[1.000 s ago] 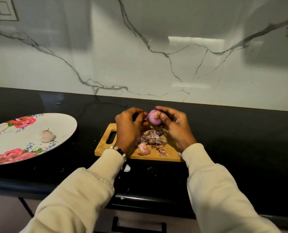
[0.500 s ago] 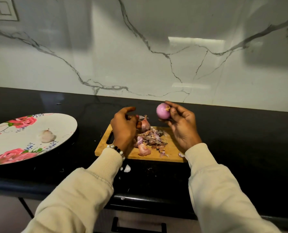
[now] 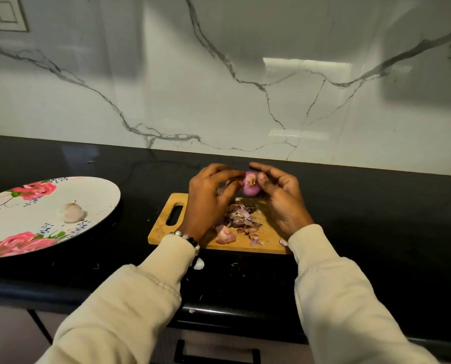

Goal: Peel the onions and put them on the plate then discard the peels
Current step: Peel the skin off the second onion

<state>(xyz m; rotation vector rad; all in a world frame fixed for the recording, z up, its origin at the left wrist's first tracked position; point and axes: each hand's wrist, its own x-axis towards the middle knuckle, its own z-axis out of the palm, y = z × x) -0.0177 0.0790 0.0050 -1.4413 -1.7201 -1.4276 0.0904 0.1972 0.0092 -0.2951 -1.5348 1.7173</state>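
A small purple onion (image 3: 250, 185) is held up above the far edge of the wooden cutting board (image 3: 164, 227), between the two hands. It is grasped by the right hand (image 3: 280, 199), with the thumb and the curled fingers closed around its right side, so that its root end is turned toward the person. The left hand (image 3: 208, 197) is brought against the left side of the onion, and its fingertips are pinched together on what seems to be a thin strip of dry skin. It is judged that the onion is kept over the board so that the skin can fall onto the heap of peels (image 3: 240, 215) which lies at the middle of the board.

The flowered plate (image 3: 98, 190) is set well apart at the left on the black counter (image 3: 376, 219), probably to keep it free of peels. One pale peeled onion (image 3: 71, 212) already lies on it. The peeling step appears to be still in hand, and the peels are not yet discarded.

No brand, label or readable writing is seen; only painted roses are shown on the plate.
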